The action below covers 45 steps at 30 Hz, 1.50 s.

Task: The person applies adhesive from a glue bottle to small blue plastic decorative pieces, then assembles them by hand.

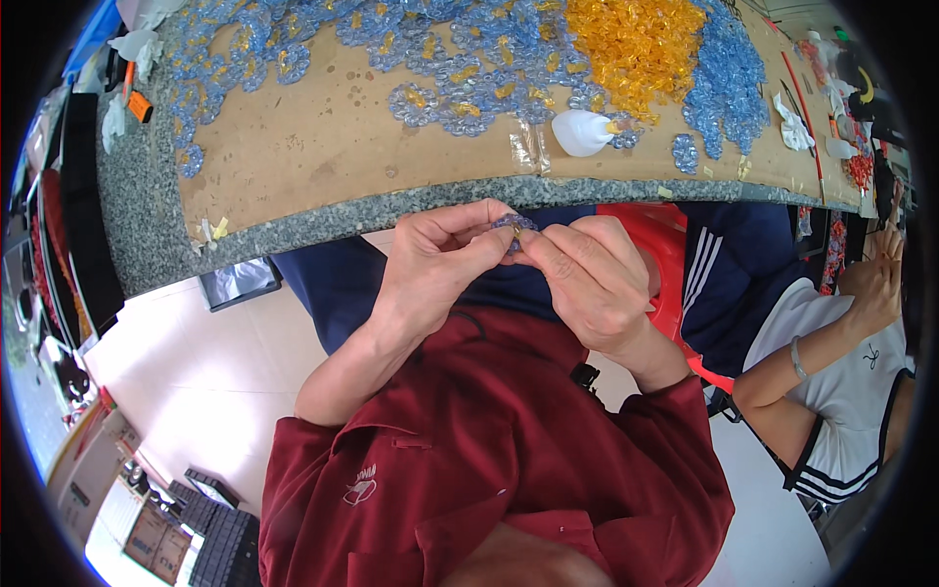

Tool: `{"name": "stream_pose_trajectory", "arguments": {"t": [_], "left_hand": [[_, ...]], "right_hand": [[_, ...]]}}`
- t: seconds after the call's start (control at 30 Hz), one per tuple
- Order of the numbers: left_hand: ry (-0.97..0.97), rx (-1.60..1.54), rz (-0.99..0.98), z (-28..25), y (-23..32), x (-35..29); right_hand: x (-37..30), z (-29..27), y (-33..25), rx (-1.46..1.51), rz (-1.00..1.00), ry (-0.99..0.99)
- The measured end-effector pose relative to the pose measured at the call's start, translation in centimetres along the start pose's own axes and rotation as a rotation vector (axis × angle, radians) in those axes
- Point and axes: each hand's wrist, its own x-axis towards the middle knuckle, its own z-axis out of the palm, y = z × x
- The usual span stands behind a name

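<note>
Just in front of the table's near edge, my left hand (436, 262) and my right hand (593, 279) meet at the fingertips. Between them is a small translucent blue plastic piece (514, 224) with a yellow bit at its middle. My left thumb and fingers pinch its left side; the right thumb and forefinger press at its right side and the yellow bit. Fingers hide much of the piece. Beyond the hands stands a white squeeze bottle (581, 133) with a yellowish tip, close to a single blue piece (685, 154) on the cardboard.
Brown cardboard (323, 147) covers the speckled stone table (372, 212). Blue pieces with yellow centres (440, 98), loose yellow pieces (636, 49) and plain blue pieces (729, 83) spread across its far side. An orange-handled tool (140, 106) lies left. Another person (831, 362) sits right, near a red stool (665, 259).
</note>
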Motion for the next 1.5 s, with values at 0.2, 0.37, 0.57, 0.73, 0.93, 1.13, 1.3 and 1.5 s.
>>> {"name": "stream_pose_trajectory", "arguments": {"t": [0.2, 0.37, 0.57, 0.73, 0.93, 1.13, 1.3, 1.5], "left_hand": [[0.027, 0.002, 0.032, 0.0, -0.4, 0.1], [0.033, -0.004, 0.035, 0.3, -0.1, 0.1], [0.064, -0.041, 0.025, 0.2, -0.2, 0.4], [0.066, -0.026, -0.054, -0.1, 0.5, 0.7], [0.03, -0.065, -0.061, 0.0, 0.9, 0.5], [0.046, -0.064, -0.044, -0.2, 0.6, 0.5], [0.084, -0.001, -0.008, 0.0, 0.4, 0.7], [0.067, 0.03, -0.004, -0.3, 0.4, 0.6]], "right_hand": [[0.1, 0.3, -0.1, -0.036, 0.008, 0.0], [-0.1, 0.4, -0.1, -0.032, 0.017, -0.006], [0.3, 0.2, -0.2, -0.017, 0.04, -0.013], [0.6, -0.3, 0.5, 0.08, 0.131, -0.011], [0.9, -0.3, 0.6, 0.16, 0.249, 0.008], [1.0, 0.0, 0.6, 0.129, 0.177, 0.009], [1.1, 0.3, 0.5, 0.044, 0.105, 0.005], [1.0, 0.9, 0.4, -0.004, 0.068, 0.015]]}}
